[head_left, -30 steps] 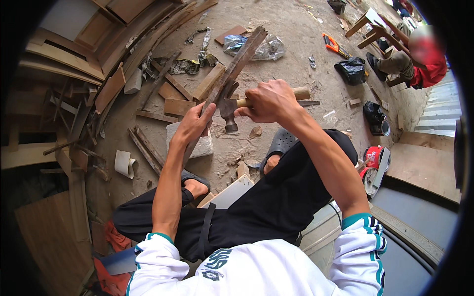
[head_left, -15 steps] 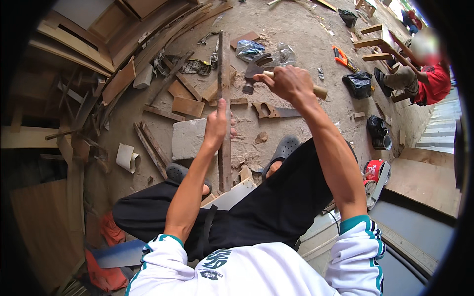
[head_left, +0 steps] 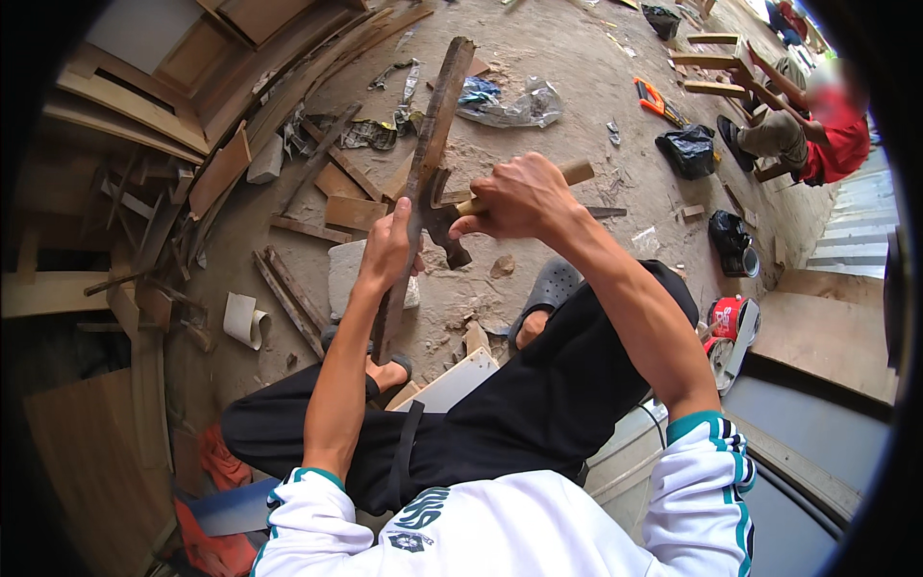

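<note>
My left hand (head_left: 388, 248) is wrapped round a long, worn wooden strip (head_left: 438, 120), its thumb lying along the top. The strip slants, far end to the right, over a pale block (head_left: 346, 274) on the ground. In my right hand (head_left: 524, 199) is a claw hammer (head_left: 452, 248), gripped by its wooden handle close to the head. The hammer head sits right beside the strip's right edge, just ahead of my left hand; whether they touch I cannot tell. Beneath my right hand a saw blade (head_left: 608, 212) sticks out, its handle hidden.
Scrap boards (head_left: 351, 212) and crumpled plastic (head_left: 519, 104) lie on the dirt floor ahead. An orange-handled tool (head_left: 651, 96) and black bags (head_left: 687, 152) are to the right. A person in red (head_left: 835, 149) sits beyond them by a wooden frame. Stacked wood (head_left: 144, 106) fills the left.
The strip has tilted, its far end rightward and its near end leftward. My right hand has brought the hammer down and left, from above the ground to beside the strip.
</note>
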`<state>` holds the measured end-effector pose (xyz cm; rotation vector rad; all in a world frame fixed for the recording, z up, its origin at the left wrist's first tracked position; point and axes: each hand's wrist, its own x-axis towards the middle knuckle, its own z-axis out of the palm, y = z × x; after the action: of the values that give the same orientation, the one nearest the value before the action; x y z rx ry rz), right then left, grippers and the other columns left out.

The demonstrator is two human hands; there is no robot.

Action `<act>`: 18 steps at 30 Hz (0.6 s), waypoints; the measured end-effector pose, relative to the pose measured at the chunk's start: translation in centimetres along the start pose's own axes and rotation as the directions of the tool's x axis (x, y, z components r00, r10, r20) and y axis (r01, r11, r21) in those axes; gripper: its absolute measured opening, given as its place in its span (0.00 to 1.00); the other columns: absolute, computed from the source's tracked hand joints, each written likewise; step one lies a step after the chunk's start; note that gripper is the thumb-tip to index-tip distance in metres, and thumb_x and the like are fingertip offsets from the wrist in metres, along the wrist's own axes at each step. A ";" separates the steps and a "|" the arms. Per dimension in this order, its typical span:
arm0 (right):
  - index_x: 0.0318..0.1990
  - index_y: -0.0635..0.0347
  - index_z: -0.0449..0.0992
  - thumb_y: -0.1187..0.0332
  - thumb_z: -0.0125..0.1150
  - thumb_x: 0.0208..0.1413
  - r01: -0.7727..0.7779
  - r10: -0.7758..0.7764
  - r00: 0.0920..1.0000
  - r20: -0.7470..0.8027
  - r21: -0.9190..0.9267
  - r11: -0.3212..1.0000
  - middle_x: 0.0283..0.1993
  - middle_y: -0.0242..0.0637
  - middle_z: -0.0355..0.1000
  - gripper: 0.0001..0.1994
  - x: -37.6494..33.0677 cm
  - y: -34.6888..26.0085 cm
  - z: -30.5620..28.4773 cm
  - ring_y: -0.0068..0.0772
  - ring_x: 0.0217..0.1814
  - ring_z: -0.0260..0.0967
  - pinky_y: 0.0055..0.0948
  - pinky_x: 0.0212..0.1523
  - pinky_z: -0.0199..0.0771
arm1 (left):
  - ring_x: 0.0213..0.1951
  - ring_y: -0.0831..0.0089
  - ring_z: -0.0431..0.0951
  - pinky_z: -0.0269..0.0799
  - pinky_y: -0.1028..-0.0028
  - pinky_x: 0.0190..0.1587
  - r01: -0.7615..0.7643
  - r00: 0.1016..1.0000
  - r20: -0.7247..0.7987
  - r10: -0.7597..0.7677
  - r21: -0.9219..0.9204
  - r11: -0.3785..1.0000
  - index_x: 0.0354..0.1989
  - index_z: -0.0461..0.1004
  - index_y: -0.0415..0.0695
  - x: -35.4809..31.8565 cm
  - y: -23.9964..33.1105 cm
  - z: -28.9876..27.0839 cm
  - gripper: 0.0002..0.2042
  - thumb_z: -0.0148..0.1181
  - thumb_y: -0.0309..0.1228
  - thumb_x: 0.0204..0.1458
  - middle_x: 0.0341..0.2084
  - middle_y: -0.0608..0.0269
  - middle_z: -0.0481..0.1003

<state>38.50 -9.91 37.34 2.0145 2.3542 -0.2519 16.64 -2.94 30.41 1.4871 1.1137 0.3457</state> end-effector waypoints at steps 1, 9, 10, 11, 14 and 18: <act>0.21 0.54 0.80 0.22 0.48 0.48 0.012 -0.012 1.000 0.005 -0.004 1.000 0.15 0.42 0.71 0.40 0.2 0.2 0.1 0.47 0.21 0.75 0.41 0.24 0.72 | 0.15 0.73 0.73 0.69 0.72 0.16 0.004 1.000 0.013 -0.005 0.019 1.000 0.28 0.71 0.39 0.1 -0.3 -0.3 0.34 0.35 0.60 0.65 0.16 0.62 0.70; 0.19 0.55 0.79 0.22 0.46 0.49 0.032 -0.036 0.996 0.086 0.043 0.999 0.15 0.43 0.71 0.41 1.2 0.1 0.8 0.48 0.22 0.75 0.41 0.25 0.73 | 0.15 0.73 0.74 0.71 0.72 0.18 -0.046 0.996 0.089 0.025 0.243 0.969 0.31 0.74 0.37 0.7 -0.7 -2.9 0.32 0.39 0.59 0.65 0.14 0.62 0.69; 0.19 0.56 0.79 0.22 0.46 0.49 0.033 -0.035 0.997 0.065 0.046 0.998 0.15 0.43 0.71 0.41 1.4 -0.1 0.8 0.48 0.21 0.75 0.41 0.25 0.73 | 0.15 0.73 0.74 0.71 0.72 0.19 -0.038 0.995 0.098 0.015 0.240 0.970 0.32 0.74 0.37 0.8 -0.9 -3.5 0.32 0.39 0.59 0.65 0.14 0.62 0.69; 0.19 0.56 0.79 0.21 0.46 0.49 0.033 -0.035 0.998 0.044 0.048 0.998 0.15 0.43 0.71 0.41 1.5 -0.2 0.9 0.47 0.21 0.75 0.41 0.25 0.73 | 0.15 0.73 0.74 0.71 0.72 0.19 -0.030 0.994 0.108 0.005 0.236 0.971 0.33 0.74 0.36 0.8 -1.0 -3.9 0.33 0.39 0.59 0.65 0.14 0.63 0.69; 0.18 0.56 0.79 0.21 0.45 0.49 -0.020 0.023 0.999 -0.034 0.084 0.996 0.15 0.43 0.71 0.42 2.0 0.0 1.5 0.47 0.20 0.74 0.40 0.24 0.73 | 0.15 0.73 0.73 0.70 0.72 0.19 -0.032 0.995 0.100 0.010 0.221 0.975 0.36 0.76 0.35 0.5 -0.3 -4.5 0.33 0.39 0.59 0.65 0.15 0.63 0.69; 0.18 0.56 0.79 0.20 0.42 0.49 -0.008 0.012 0.997 -0.072 0.059 0.998 0.14 0.44 0.71 0.43 2.5 0.4 2.1 0.47 0.20 0.76 0.40 0.23 0.74 | 0.15 0.74 0.73 0.69 0.73 0.18 -0.002 0.997 0.081 -0.019 0.248 0.969 0.40 0.76 0.35 0.7 -0.1 -4.3 0.34 0.41 0.60 0.64 0.16 0.64 0.68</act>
<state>38.30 -7.72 34.88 2.0956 2.4052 -0.2550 13.71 0.13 31.19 1.6995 1.1274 0.1400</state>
